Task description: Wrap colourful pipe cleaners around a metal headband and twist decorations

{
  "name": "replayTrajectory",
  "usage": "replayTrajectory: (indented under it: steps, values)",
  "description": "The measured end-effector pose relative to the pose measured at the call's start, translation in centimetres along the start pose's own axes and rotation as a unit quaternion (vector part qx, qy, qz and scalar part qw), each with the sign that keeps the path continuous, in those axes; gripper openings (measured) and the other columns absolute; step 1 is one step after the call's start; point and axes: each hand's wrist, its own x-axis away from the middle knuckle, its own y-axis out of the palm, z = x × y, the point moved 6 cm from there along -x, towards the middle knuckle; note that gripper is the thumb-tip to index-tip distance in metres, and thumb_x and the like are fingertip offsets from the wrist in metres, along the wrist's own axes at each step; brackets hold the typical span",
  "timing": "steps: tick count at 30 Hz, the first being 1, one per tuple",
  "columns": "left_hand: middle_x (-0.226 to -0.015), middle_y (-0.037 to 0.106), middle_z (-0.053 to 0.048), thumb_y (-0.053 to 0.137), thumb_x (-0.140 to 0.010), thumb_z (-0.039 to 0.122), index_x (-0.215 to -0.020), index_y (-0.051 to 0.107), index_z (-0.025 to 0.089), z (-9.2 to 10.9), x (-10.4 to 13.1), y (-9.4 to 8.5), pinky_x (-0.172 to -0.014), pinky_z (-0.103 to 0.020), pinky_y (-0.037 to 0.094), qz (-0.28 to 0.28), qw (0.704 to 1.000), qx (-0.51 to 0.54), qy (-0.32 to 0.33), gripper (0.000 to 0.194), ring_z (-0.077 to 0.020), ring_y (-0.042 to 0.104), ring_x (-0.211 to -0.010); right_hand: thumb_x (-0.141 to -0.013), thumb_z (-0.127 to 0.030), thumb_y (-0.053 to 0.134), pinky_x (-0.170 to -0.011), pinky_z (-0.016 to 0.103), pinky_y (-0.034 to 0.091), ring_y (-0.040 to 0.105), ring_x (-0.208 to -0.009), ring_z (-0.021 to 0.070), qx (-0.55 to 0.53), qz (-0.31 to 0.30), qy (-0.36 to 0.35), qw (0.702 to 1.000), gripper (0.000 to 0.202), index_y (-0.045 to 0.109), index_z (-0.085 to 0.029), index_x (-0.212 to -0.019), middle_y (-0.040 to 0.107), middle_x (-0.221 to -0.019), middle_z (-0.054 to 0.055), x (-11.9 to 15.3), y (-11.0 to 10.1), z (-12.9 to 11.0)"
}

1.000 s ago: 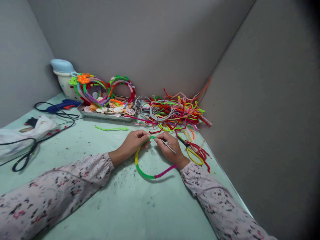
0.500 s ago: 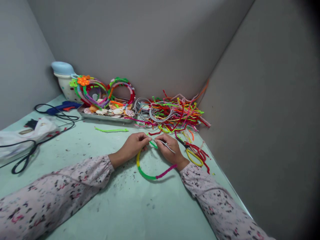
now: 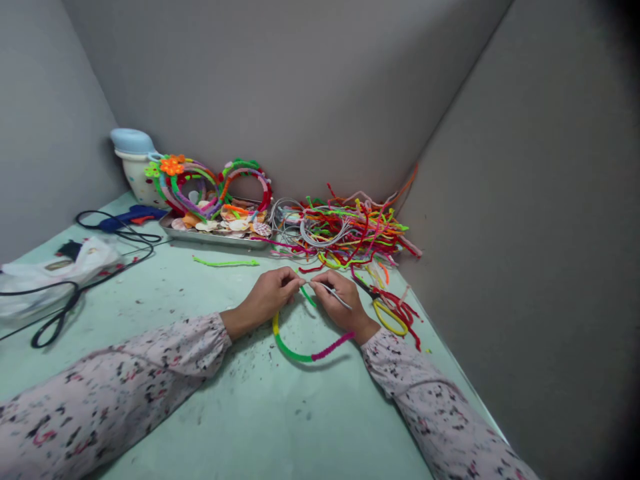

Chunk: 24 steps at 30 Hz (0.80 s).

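Observation:
My left hand (image 3: pixel 273 293) pinches a curved hoop wrapped in pipe cleaner (image 3: pixel 293 355), banded yellow, green and magenta, its magenta end by my right wrist. A loose green pipe cleaner end (image 3: pixel 308 297) hangs between the hands from the left fingertips. Closed too, my right hand (image 3: pixel 340 300) grips a bare grey wire (image 3: pixel 334 293), whose tip lies back across the hand. The two sets of fingertips nearly meet; where wire and pipe cleaner join is hidden by the fingers. Yellow-handled scissors (image 3: pixel 390 317) lie just right of my right hand.
A heap of pipe cleaners (image 3: pixel 360 227) and coiled grey wire (image 3: pixel 320 235) lies at the back. Colourful headbands (image 3: pixel 263 180) stand in a metal tray (image 3: pixel 215 238) of shells. A lime pipe cleaner (image 3: pixel 225 263), black cord (image 3: pixel 75 300), blue glue gun (image 3: pixel 133 217) and plastic bag (image 3: pixel 65 270) lie leftward.
The loose green end between my hands has swung to hang more steeply. Both hands keep their pinch almost in place; the whole view has shifted slightly.

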Motion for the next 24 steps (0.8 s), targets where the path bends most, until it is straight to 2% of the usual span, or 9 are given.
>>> replayTrajectory:
  steps: [7, 15, 24]
  values:
    - [-0.06, 0.061, 0.001, 0.055, -0.083, 0.041, -0.081, 0.063, 0.018, 0.07, 0.01, 0.01, -0.053, -0.024, 0.039, -0.004, 1.0, 0.018, 0.005, 0.024, -0.0153, 0.056, -0.056, -0.087, -0.029, 0.059, -0.071, 0.027, 0.047, 0.061, -0.074, 0.0166, -0.001, 0.007, 0.013, 1.0, 0.012, 0.067, -0.021, -0.086, 0.067, -0.08, 0.002, -0.06, -0.07, 0.06]
    - [-0.055, 0.059, 0.002, 0.054, -0.084, 0.038, -0.077, 0.063, 0.019, 0.65, 0.2, -0.35, -0.052, -0.023, 0.034, 0.018, 0.999, -0.048, 0.011, 0.022, -0.0134, 0.05, -0.051, -0.087, -0.027, 0.058, -0.068, 0.027, 0.045, 0.06, -0.072, 0.0158, -0.002, 0.007, 0.011, 1.0, 0.011, 0.067, -0.02, -0.085, 0.066, -0.078, 0.002, -0.06, -0.08, -0.26]
    - [-0.059, 0.06, 0.001, 0.052, -0.087, 0.038, -0.079, 0.062, 0.02, 0.98, 0.22, -0.32, -0.056, -0.025, 0.034, 0.02, 0.994, -0.106, 0.029, 0.022, -0.0144, 0.051, -0.055, -0.088, -0.027, 0.058, -0.069, 0.027, 0.045, 0.06, -0.074, 0.0159, 0.017, -0.004, 0.001, 1.0, 0.011, 0.067, -0.019, -0.085, 0.066, -0.079, 0.002, -0.09, -0.01, -0.39]
